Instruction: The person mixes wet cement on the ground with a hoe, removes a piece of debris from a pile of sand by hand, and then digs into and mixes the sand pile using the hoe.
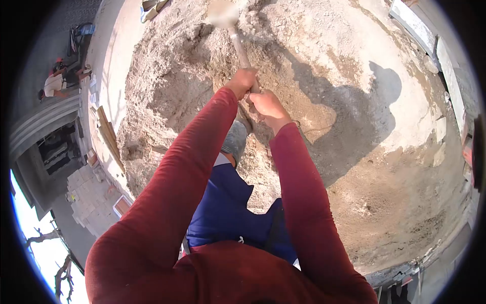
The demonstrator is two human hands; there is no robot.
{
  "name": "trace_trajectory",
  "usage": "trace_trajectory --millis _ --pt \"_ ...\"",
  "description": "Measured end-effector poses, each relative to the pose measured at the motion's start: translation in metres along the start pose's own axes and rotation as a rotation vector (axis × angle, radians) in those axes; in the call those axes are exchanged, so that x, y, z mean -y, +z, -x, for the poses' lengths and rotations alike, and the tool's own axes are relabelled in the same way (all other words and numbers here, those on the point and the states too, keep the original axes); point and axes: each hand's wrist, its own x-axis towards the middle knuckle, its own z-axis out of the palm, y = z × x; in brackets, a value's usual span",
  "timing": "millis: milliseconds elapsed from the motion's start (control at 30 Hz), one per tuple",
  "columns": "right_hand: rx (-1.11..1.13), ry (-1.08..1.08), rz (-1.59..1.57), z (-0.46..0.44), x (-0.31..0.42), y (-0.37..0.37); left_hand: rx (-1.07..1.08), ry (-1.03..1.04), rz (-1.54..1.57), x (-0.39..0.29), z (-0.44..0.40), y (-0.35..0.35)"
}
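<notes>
My left hand and my right hand are both closed around the wooden handle of a shovel. The left is farther up the handle, towards the blade, and the right is just behind it. The pale, blurred blade lies at the top of the view over a heap of sandy material. Below my hands, a grey boot stands on the heap.
Planks and stacked paving blocks lie at the left. A person is at the far left. Pale slabs edge the right side, and my shadow falls across the sand.
</notes>
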Motion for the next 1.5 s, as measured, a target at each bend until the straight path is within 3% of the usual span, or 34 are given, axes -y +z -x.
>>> trace_trajectory --millis 33,67,133,200,233,300,333,400,467,533,600,667,733,800,867,933,1000,1067,1167,1233,1300,1333,1367,1400,1433,1467,1500 --pt "-0.024 0.022 -0.014 0.027 0.006 -0.01 -0.047 -0.228 0.875 -0.012 0.004 0.006" --pt "-0.052 0.041 -0.031 0.053 0.003 -0.023 -0.041 -0.226 0.876 -0.017 0.004 0.017" --pt "-0.063 0.076 0.048 0.122 -0.028 -0.057 0.034 -0.206 1.408 -0.021 0.008 0.048" --pt "-0.136 0.056 0.258 0.217 -0.068 -0.092 0.052 -0.261 1.469 -0.024 0.015 0.107" --pt "-0.18 0.08 0.395 0.274 -0.083 -0.108 0.049 -0.4 1.506 -0.023 0.019 0.153" --pt "-0.303 0.102 0.478 0.384 -0.143 -0.144 0.326 -0.454 1.426 -0.028 0.089 0.273" --pt "-0.331 0.281 0.528 0.439 -0.187 -0.163 0.527 -0.635 1.383 -0.041 0.143 0.321" --pt "-0.464 0.391 0.62 0.56 -0.282 -0.181 0.742 -0.725 1.324 -0.061 0.248 0.412" --pt "-0.569 0.629 0.82 0.674 -0.318 -0.179 0.981 -0.839 1.268 -0.09 0.343 0.455" --pt "-0.711 0.746 0.727 0.769 -0.336 -0.173 1.238 -0.838 1.24 -0.112 0.412 0.465" --pt "-0.804 0.753 0.768 0.815 -0.334 -0.162 1.536 -0.699 1.095 -0.138 0.438 0.43" --pt "-0.803 0.705 0.796 0.799 -0.317 -0.16 1.689 -0.47 0.995 -0.145 0.431 0.389" --pt "-0.771 0.452 0.847 0.737 -0.327 -0.169 1.653 -0.163 0.929 -0.149 0.403 0.325" --pt "-0.67 0.218 0.732 0.624 -0.311 -0.176 1.376 0.164 0.659 -0.167 0.364 0.232" --pt "-0.593 -0.094 0.701 0.488 -0.264 -0.162 1.055 0.342 0.551 -0.174 0.327 0.125" --pt "-0.491 -0.359 0.67 0.352 -0.191 -0.117 0.781 0.555 0.592 -0.177 0.292 0.001" --pt "-0.359 -0.478 0.564 0.261 -0.069 -0.045 0.475 0.692 0.852 -0.187 0.274 -0.107" --pt "-0.269 -0.69 0.489 0.197 0.035 0.025 0.026 0.732 0.82 -0.187 0.243 -0.182" --pt "-0.266 -0.812 0.452 0.116 0.134 0.097 -0.522 0.604 0.668 -0.158 0.191 -0.19" --pt "-0.286 -0.761 0.311 0.047 0.143 0.112 -0.596 0.461 0.477 -0.116 0.148 -0.176" --pt "-0.227 -0.491 0.425 0.025 0.107 0.095 -0.488 0.33 0.515 -0.057 0.094 -0.142" --pt "-0.239 -0.425 0.441 -0.008 0.057 0.086 -0.432 0.216 0.565 -0.028 0.076 -0.1" --pt "-0.282 -0.493 0.448 -0.019 -0.002 0.071 -0.417 0.073 0.392 -0.005 0.073 -0.05" --pt "-0.232 -0.192 0.427 -0.007 -0.048 0.054 -0.143 -0.156 0.656 0.042 0.051 0.003" --pt "-0.239 -0.08 0.446 -0.004 -0.108 0.045 0.038 -0.289 0.66 0.085 0.044 0.057" --pt "-0.205 -0.016 0.479 0.01 -0.148 0.032 0.034 -0.434 0.654 0.097 0.052 0.11" --pt "-0.215 -0.063 0.543 0.02 -0.177 0.014 0.184 -0.466 0.721 0.111 0.053 0.142"
